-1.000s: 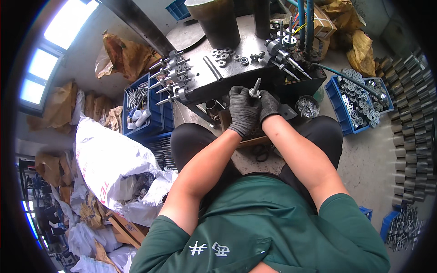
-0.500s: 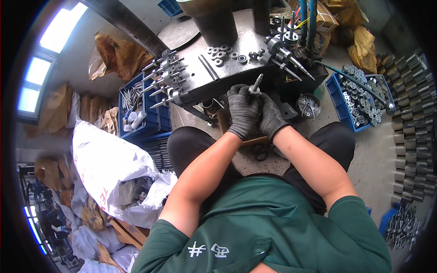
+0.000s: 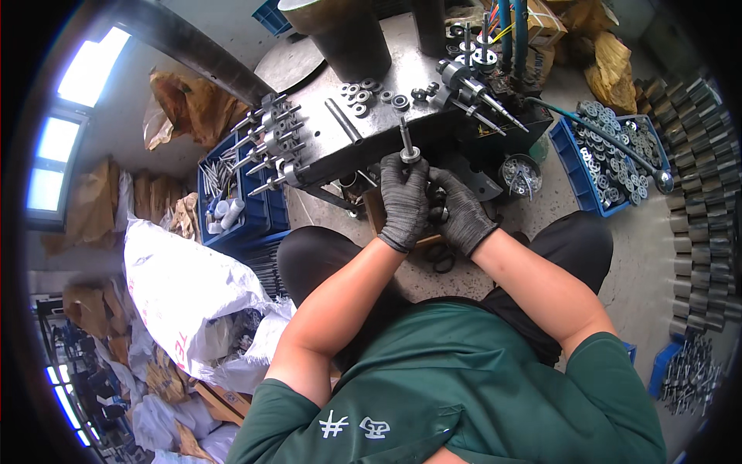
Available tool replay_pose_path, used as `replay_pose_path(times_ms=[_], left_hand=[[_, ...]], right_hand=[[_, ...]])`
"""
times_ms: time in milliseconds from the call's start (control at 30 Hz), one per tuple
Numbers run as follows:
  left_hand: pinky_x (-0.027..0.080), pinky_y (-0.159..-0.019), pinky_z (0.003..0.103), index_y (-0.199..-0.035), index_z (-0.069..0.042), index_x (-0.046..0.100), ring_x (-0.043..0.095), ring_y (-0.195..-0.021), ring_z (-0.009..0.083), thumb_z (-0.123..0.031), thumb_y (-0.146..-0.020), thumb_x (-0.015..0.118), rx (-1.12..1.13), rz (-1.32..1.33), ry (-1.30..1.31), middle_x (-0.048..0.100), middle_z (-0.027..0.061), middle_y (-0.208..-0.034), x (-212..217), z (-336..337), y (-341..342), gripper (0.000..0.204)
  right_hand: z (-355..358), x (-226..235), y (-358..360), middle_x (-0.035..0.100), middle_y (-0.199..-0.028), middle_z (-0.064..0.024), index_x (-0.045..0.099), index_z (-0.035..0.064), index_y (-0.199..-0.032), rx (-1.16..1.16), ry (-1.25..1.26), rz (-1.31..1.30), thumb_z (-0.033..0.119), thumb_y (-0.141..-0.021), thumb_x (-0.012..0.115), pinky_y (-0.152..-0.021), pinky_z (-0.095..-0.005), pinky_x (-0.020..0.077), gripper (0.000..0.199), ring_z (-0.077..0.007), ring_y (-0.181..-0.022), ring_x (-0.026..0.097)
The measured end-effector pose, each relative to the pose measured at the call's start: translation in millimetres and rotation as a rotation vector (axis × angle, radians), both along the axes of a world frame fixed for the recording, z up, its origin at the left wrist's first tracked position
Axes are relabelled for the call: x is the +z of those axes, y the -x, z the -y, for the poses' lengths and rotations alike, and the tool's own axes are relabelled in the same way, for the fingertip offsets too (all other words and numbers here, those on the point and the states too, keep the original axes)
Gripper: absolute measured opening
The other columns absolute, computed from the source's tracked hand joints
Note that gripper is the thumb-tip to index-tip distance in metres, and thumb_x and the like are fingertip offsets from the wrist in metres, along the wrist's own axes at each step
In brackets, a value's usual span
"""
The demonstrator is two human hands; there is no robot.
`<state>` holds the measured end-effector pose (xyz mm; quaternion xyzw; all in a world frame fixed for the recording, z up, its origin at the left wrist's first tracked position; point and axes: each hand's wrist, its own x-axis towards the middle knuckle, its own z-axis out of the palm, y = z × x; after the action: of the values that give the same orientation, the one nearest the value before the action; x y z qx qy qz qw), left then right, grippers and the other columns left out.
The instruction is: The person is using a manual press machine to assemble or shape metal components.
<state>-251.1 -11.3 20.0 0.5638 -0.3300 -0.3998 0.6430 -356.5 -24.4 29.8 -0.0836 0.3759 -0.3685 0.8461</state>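
My left hand [image 3: 403,203], in a grey knit glove, is closed around a metal shaft [image 3: 406,138] with a round flanged disc on it. The shaft stands up out of the grip, tilted slightly, just in front of the metal bench's edge. Close beside it, my right hand [image 3: 464,213], gloved alike, has its fingers curled. A small dark, shiny round thing [image 3: 438,213] shows between the two hands, too hidden to name. On the bench [image 3: 315,133] lie a metal tube [image 3: 343,121], several ring bearings [image 3: 360,98] and a row of assembled shafts [image 3: 278,139].
More shaft assemblies [image 3: 471,89] lie at the bench's right. A blue crate of metal discs [image 3: 570,158] and a bowl of small parts [image 3: 522,176] stand right. Left are a blue crate [image 3: 255,203] and a white sack [image 3: 189,290]. Metal cylinders [image 3: 694,209] are stacked far right.
My left hand has shifted slightly left with the shaft, which now stands more upright. My right hand has drawn away from the shaft, lower and to the right. The whole view has shifted a little.
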Motion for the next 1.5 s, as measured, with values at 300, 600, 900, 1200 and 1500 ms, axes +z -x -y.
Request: replay_pose_path(times_ms=[300, 600, 900, 1200, 1500], left_hand=[[0.049, -0.077, 0.025, -0.111, -0.003, 0.068, 0.057, -0.09, 0.0104, -0.014, -0.098, 0.064, -0.19, -0.152, -0.067, 0.057, 0.0036, -0.106, -11, -9, -26, 0.017], [0.049, -0.086, 0.027, -0.116, -0.005, 0.067, 0.058, -0.099, 0.0109, -0.022, -0.101, 0.062, -0.185, 0.305, 0.065, 0.056, 0.0024, -0.113, -10, -21, -27, 0.023], [0.05, -0.081, 0.025, -0.114, -0.008, 0.065, 0.059, -0.091, 0.009, -0.025, -0.103, 0.06, -0.141, 0.118, 0.032, 0.06, 0.0003, -0.099, -11, -22, -23, 0.021], [0.05, -0.063, 0.021, -0.114, -0.008, 0.061, 0.058, -0.077, 0.0073, -0.029, -0.105, 0.058, -0.047, -0.391, -0.037, 0.061, 0.0004, -0.094, 7, -21, -23, 0.022], [0.051, -0.081, 0.027, -0.109, -0.004, 0.065, 0.06, -0.089, 0.0126, -0.019, -0.104, 0.058, -0.032, -0.097, 0.088, 0.061, 0.0039, -0.096, 25, -20, -38, 0.017]], right_hand=[[2, 3, 9, 0.058, -0.074, 0.0046, 0.064, 0.0131, -0.093, 0.252, 0.002, -0.057, 0.023, -0.093, 0.072, -0.039, -0.0136, 0.0371, 0.013, -0.0044, -0.056, 0.054], [8, -10, 16, 0.061, -0.084, 0.002, 0.068, 0.0105, -0.107, 0.418, -0.003, -0.151, 0.024, -0.097, 0.067, -0.048, -0.0141, 0.0423, 0.017, -0.0031, -0.068, 0.059], [1, -13, 7, 0.059, -0.079, 0.0023, 0.061, 0.0133, -0.098, 0.327, 0.112, -0.109, 0.028, -0.091, 0.075, -0.045, -0.018, 0.0441, 0.021, -0.0049, -0.059, 0.056], [-4, -12, 2, 0.06, -0.078, 0.0018, 0.058, 0.0141, -0.095, 0.246, 0.243, 0.047, 0.028, -0.092, 0.073, -0.045, -0.0181, 0.0449, 0.021, -0.0051, -0.055, 0.053], [-6, 25, 1, 0.063, -0.079, 0.0017, 0.066, 0.013, -0.099, 0.387, 0.1, 0.052, 0.031, -0.095, 0.068, -0.042, -0.0161, 0.0472, 0.018, -0.0069, -0.054, 0.059]])
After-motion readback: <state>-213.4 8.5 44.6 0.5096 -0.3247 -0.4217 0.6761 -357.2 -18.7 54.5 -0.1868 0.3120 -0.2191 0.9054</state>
